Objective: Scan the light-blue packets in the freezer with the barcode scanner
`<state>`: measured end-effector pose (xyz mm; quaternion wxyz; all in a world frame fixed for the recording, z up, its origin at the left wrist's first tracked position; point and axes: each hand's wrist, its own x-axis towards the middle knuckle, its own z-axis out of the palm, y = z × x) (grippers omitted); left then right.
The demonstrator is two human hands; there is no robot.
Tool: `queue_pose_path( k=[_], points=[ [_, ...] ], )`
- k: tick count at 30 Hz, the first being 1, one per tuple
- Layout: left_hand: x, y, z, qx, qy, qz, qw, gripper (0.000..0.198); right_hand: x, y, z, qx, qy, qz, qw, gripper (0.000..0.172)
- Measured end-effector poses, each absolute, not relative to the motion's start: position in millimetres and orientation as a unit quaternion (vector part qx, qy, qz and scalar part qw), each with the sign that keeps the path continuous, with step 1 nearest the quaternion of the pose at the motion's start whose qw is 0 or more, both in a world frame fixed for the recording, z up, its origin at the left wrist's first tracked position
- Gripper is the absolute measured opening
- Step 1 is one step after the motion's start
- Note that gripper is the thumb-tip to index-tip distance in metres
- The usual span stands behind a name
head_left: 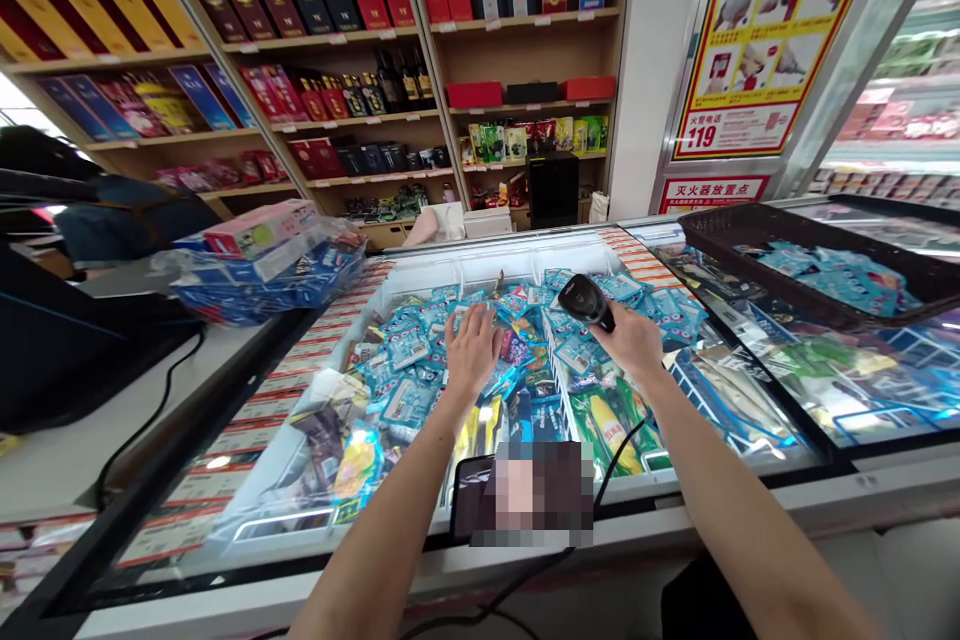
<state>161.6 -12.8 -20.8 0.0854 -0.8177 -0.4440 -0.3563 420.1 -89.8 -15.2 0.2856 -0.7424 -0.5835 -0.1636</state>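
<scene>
While the right hand [634,348] is closed around the handle of a black scanner [585,300], held above blue packets [409,345] strewn across the freezer [187,608], the left hand [472,350] reaches over them, fingers extended and slightly parted, pinching nothing visible; contact cannot be confirmed. Hazards noted: the cable [621,450] passes close beside the phone [517,495] at the front edge, so a sharp pull could drag it; a broad sweep could scatter the loose packets.
</scene>
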Motion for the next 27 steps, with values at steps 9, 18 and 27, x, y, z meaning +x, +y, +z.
queue_pose_path(
  k=[9, 18, 27],
  points=[
    [165, -15, -16, -0.914, -0.301, -0.266, 0.050, 0.034, 431, -92, -9, -0.764, -0.544, -0.146, 0.316, 0.028],
    [205, -35, -18, -0.980, -0.141, -0.140, -0.009, 0.040, 431, -93, -6, -0.769, -0.545, -0.125, 0.311, 0.030],
    [163, -24, -16, -0.957, -0.217, -0.190, -0.021, 0.029, 425, -92, -5, -0.782, -0.545, -0.095, 0.286, 0.032]
  ],
)
